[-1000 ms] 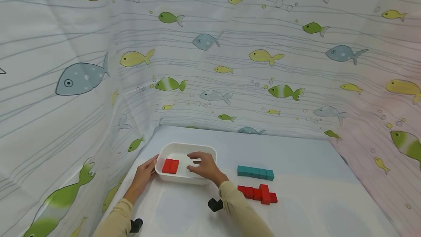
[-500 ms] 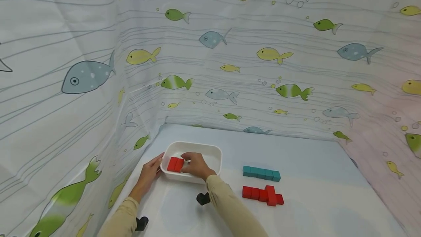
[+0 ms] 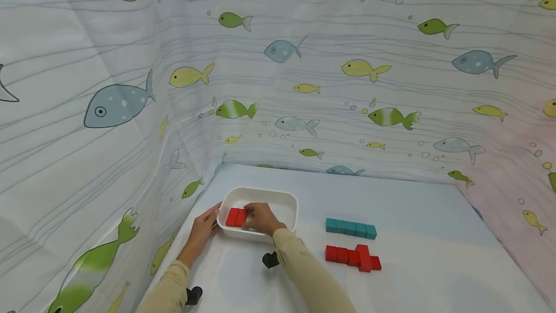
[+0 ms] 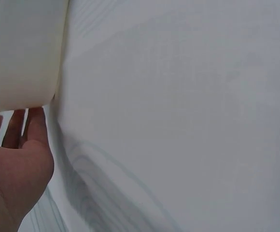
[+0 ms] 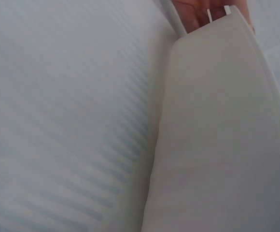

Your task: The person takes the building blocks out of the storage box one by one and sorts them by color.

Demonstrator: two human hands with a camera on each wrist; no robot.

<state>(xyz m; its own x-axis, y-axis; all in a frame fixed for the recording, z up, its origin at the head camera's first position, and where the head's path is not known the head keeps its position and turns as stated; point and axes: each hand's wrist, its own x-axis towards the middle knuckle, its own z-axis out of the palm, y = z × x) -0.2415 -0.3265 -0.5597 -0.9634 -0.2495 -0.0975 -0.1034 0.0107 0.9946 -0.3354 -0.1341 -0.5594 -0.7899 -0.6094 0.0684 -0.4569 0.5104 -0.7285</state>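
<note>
A white plastic bin (image 3: 284,197) stands on the table, with two red blocks (image 3: 232,217) side by side at its left end. My right hand (image 3: 262,219) reaches into it from the front. Thumb and index finger pinch the right one of these blocks at its front and back ends. My left hand (image 3: 204,228) rests against the left end of the bin from outside, fingers fairly straight. In the left wrist view, the fingers (image 4: 34,128) meet the bin's end wall. The right wrist view shows the bin's side wall (image 5: 222,116) but not the right hand's fingertips.
To the right of the bin lies a row of several teal blocks (image 3: 351,228). Nearer me is a row of red blocks (image 3: 342,256) with a longer red block (image 3: 363,258) across it. A fish-patterned white curtain (image 3: 260,86) surrounds the table's back and sides.
My right hand has moved left within the bin and closed its thumb and index finger on the right red block. The left hand has stayed at the bin's end. The head view has shifted slightly.
</note>
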